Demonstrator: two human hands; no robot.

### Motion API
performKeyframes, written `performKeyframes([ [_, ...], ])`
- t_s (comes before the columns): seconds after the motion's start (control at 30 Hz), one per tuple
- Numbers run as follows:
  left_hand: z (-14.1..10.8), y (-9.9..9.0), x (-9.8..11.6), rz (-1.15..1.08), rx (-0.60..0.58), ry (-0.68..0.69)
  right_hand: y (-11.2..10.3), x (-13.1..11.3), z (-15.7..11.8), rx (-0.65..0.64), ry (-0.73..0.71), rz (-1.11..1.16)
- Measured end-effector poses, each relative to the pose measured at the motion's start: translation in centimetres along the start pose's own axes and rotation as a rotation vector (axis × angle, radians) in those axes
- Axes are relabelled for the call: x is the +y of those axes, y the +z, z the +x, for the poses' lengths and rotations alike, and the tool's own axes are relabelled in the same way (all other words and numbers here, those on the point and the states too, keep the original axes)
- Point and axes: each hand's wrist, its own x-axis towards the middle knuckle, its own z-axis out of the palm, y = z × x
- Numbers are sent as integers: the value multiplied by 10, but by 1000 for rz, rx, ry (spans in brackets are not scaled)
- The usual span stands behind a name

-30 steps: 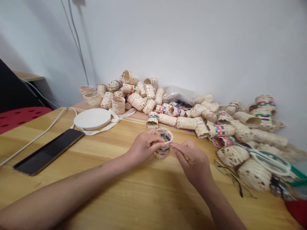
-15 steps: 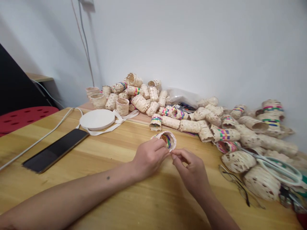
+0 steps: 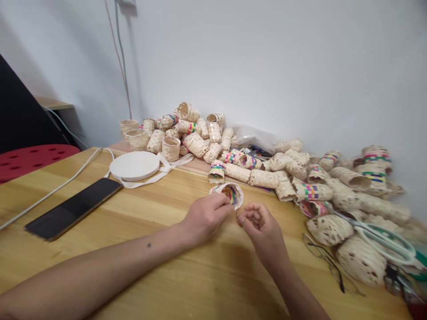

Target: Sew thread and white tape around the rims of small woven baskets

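Note:
My left hand [image 3: 210, 215] is closed on a small woven basket [image 3: 236, 194], a cylinder with purple, yellow and green bands. Its open mouth tilts toward me, and the white rim carries reddish stitches. The fingers of my left hand grip the near wall, with some tips hidden inside. Just right of and below the rim, my right hand [image 3: 262, 229] is pinched shut, apart from the basket. A thin reddish thread [image 3: 237, 217] curves out at its fingertips; whether a needle is there too cannot be told.
Woven cylinders [image 3: 270, 177] are heaped along the wall. A roll of white ribbon [image 3: 134, 166] lies behind a phone [image 3: 74, 209] on a white cable. At right are scissors [image 3: 387, 243] and eyeglasses [image 3: 325, 258]. A red stool [image 3: 33, 161] stands beyond the table edge.
My right hand has drawn slightly away from the basket rim, and its fingers have curled in more. The left hand keeps its hold on the basket. The view has shifted slightly.

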Motion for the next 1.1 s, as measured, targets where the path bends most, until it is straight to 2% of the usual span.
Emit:
performKeyframes([
  [0.1,-2,3,2,6,1,75,-1,-5,-1,-5,-55,-71],
  [0.2,-4,5,1,13,15,102,-11,-10,0,20,-192,-310],
  [0.3,-4,3,-1,75,-21,160,-23,-12,3,75,-341,-526],
  [0.43,-5,1,2,159,-54,278,-26,-13,3,-14,-436,-614],
  [0.53,-6,3,4,124,-101,263,-22,-13,1,-58,-492,-673],
  [0.67,-7,6,3,37,-137,166,-20,-14,0,-94,-561,-722],
  [0.83,-6,7,3,-9,-145,154,-20,-14,0,-152,-542,-739],
  [0.93,-4,4,5,-19,-174,188,-19,-15,-2,-102,-474,-736],
  [1.1,-3,0,6,17,-166,266,-19,-17,-2,-16,-293,-542],
])
